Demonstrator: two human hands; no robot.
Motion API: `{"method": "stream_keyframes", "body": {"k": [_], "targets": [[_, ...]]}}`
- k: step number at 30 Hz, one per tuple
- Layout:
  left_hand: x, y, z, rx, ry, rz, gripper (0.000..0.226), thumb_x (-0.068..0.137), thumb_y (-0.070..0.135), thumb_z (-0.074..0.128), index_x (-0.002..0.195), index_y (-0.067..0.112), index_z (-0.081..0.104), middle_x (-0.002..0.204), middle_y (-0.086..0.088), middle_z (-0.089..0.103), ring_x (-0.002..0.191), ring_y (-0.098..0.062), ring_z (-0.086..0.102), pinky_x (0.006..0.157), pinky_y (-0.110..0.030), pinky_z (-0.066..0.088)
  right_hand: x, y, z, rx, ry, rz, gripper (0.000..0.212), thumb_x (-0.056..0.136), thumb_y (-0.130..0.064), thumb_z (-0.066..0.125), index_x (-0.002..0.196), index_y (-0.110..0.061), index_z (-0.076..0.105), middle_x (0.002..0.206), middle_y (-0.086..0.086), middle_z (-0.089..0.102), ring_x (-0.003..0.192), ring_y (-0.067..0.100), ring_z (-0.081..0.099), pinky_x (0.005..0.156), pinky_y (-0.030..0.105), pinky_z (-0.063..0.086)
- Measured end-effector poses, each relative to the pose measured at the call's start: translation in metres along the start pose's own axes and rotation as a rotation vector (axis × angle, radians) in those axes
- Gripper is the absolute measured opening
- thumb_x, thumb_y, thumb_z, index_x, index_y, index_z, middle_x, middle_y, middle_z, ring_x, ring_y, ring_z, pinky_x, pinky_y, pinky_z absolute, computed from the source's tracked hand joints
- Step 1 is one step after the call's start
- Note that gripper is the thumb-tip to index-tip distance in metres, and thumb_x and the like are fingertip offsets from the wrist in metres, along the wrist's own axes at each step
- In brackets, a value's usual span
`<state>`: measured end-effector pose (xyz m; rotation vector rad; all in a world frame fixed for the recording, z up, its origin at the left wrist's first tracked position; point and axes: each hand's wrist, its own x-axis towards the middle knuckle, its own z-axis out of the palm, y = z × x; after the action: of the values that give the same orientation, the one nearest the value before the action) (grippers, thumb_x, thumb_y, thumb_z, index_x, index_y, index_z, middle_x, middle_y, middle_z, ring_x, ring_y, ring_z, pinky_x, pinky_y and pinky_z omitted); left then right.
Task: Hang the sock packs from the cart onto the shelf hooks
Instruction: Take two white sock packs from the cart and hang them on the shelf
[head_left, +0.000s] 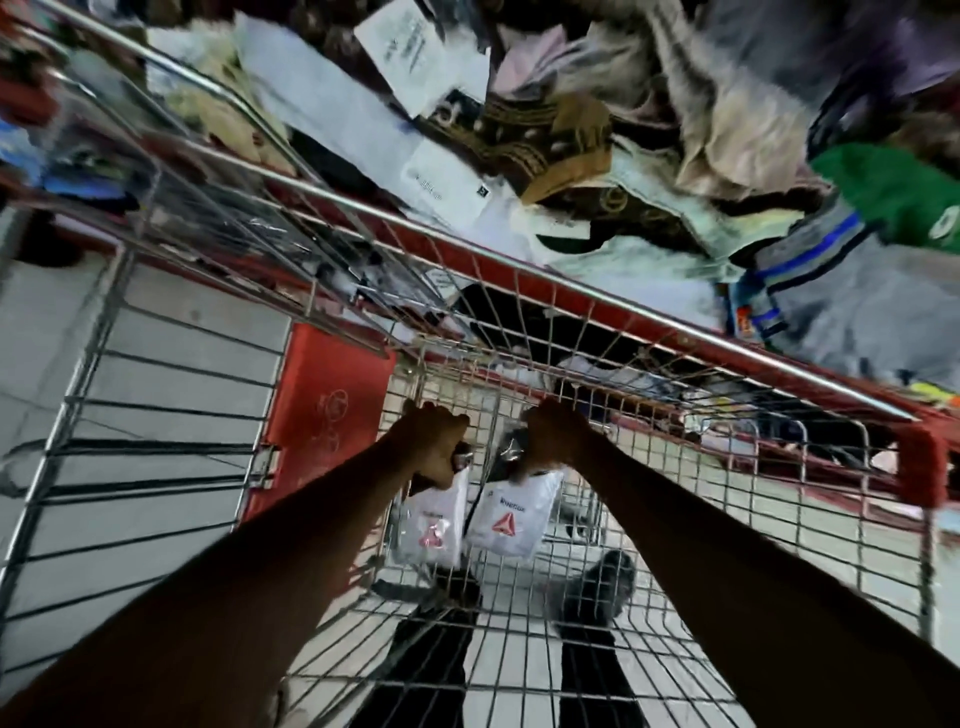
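Note:
I look down into a wire shopping cart (691, 525) with red trim. My left hand (434, 447) is closed on the top of a white sock pack (434, 525) that carries a red triangle logo. My right hand (553, 439) grips a second white sock pack (511, 519) with the same logo, together with something dark at its top. Both packs hang inside the basket, side by side and nearly touching. No shelf hooks are in view.
The red child-seat flap (327, 410) stands left of my hands. Beyond the cart handle (571, 280) a heap of packaged clothes (649, 130) fills the top of the view. Grey floor tiles (156, 519) and my dark shoes (597, 587) show through the wires.

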<state>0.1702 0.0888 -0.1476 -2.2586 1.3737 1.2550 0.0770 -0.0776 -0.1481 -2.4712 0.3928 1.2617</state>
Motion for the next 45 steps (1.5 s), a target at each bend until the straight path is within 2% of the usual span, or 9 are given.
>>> {"method": "stream_keyframes", "body": {"k": [4,11,16,21,24,28,31,42,45], "targets": [[-0.008,-0.002,0.001,0.073,-0.081,0.002,0.057,0.052,0.037,0.089,0.100,0.015,0.066,0.109,-0.010,0.069,0.107,-0.030,0.062,0.092,-0.043,0.047,-0.014,-0.004,0.006,0.016,0.024,0.018,0.099,0.043,-0.073,0.083,0.119,-0.015,0.057,0.121,0.012,0.062,0.118,0.034,0.053,0.098,0.046,0.048],[-0.049,0.004,0.003,-0.190,-0.099,0.058,0.089,0.066,0.025,0.088,0.134,0.002,0.036,0.120,-0.018,0.061,0.103,-0.029,0.062,0.069,-0.029,0.043,-0.064,-0.010,0.014,0.277,0.118,0.019,0.093,0.048,-0.045,0.095,0.119,-0.012,0.045,0.113,0.006,0.064,0.102,0.025,0.060,0.074,0.030,0.045],[-0.113,0.028,-0.032,-0.106,0.180,0.040,0.078,0.074,0.025,0.083,0.137,0.008,0.040,0.119,-0.013,0.065,0.105,-0.034,0.065,0.087,-0.038,0.054,-0.128,-0.015,-0.023,0.295,0.329,0.030,0.066,0.061,-0.038,0.087,0.111,-0.019,0.049,0.107,0.007,0.065,0.100,0.031,0.063,0.076,0.031,0.045],[-0.201,0.053,-0.119,-0.065,0.472,0.063,0.066,0.064,0.040,0.076,0.121,0.024,0.047,0.098,0.002,0.072,0.085,-0.018,0.070,0.064,-0.028,0.055,-0.225,-0.012,-0.110,0.166,0.596,-0.062,0.075,0.058,-0.042,0.085,0.120,-0.018,0.050,0.109,0.006,0.071,0.102,0.030,0.067,0.081,0.036,0.053],[-0.256,0.074,-0.176,-0.045,0.605,0.077,0.066,0.064,0.039,0.076,0.124,0.023,0.055,0.103,0.000,0.070,0.089,-0.021,0.070,0.069,-0.032,0.058,-0.289,-0.010,-0.162,0.074,0.760,-0.122,0.071,0.057,-0.046,0.082,0.115,-0.020,0.052,0.103,0.005,0.073,0.097,0.030,0.068,0.075,0.037,0.054],[-0.319,0.106,-0.251,0.110,0.713,0.026,0.069,0.062,0.048,0.073,0.125,0.028,0.053,0.110,0.002,0.069,0.094,-0.019,0.066,0.074,-0.036,0.058,-0.372,-0.012,-0.226,0.018,0.888,-0.168,0.065,0.058,-0.047,0.084,0.110,-0.022,0.055,0.102,0.004,0.071,0.092,0.028,0.066,0.065,0.034,0.050],[-0.359,0.130,-0.304,0.197,0.757,-0.007,0.088,0.060,0.049,0.074,0.140,0.030,0.044,0.120,0.001,0.064,0.104,-0.023,0.064,0.079,-0.036,0.058,-0.432,-0.015,-0.267,0.031,0.986,-0.157,0.067,0.052,-0.044,0.087,0.111,-0.030,0.060,0.106,0.000,0.070,0.097,0.025,0.066,0.075,0.035,0.054],[-0.437,0.193,-0.444,0.326,0.964,0.079,0.065,0.054,0.045,0.083,0.111,0.026,0.058,0.068,0.016,0.046,0.073,-0.014,0.059,0.058,-0.030,0.045,-0.546,-0.002,-0.371,0.032,1.242,-0.152,0.080,0.048,-0.044,0.090,0.121,-0.029,0.061,0.115,-0.005,0.070,0.107,0.019,0.066,0.088,0.034,0.055],[-0.432,0.198,-0.476,0.317,0.970,0.120,0.068,0.056,0.045,0.083,0.115,0.022,0.059,0.082,0.007,0.060,0.088,-0.018,0.058,0.068,-0.033,0.049,-0.555,0.003,-0.398,0.046,1.241,-0.125,0.081,0.044,-0.043,0.094,0.118,-0.029,0.063,0.115,-0.002,0.071,0.103,0.020,0.067,0.087,0.033,0.056]]}}
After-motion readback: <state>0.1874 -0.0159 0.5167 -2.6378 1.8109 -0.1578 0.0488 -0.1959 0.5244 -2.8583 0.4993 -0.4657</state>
